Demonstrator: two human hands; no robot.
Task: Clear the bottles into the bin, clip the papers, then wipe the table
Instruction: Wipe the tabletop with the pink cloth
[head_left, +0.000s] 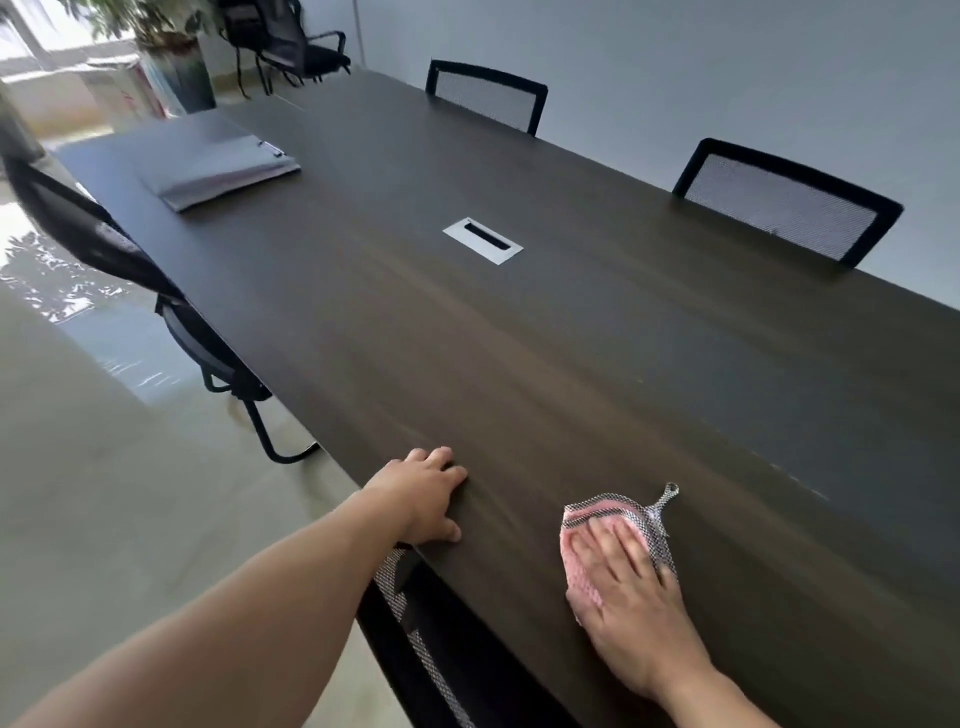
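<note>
A long dark wooden table (519, 338) fills the view. My right hand (631, 597) lies flat, fingers spread, pressing a pink cloth (602, 525) with a mesh edge and a hanging loop onto the near part of the tabletop. My left hand (423, 493) rests palm down on the table's left edge, holding nothing. At the far left end lies a stack of papers (213, 161) with a black clip on its far right corner. No bottles or bin are in view.
A silver cable hatch (483, 240) sits in the table's middle. Mesh-backed chairs stand along the far side (488, 96) (779, 208), the left side (104, 244) and just below my left hand (410, 613). A potted plant (171, 57) and another chair (291, 47) stand beyond.
</note>
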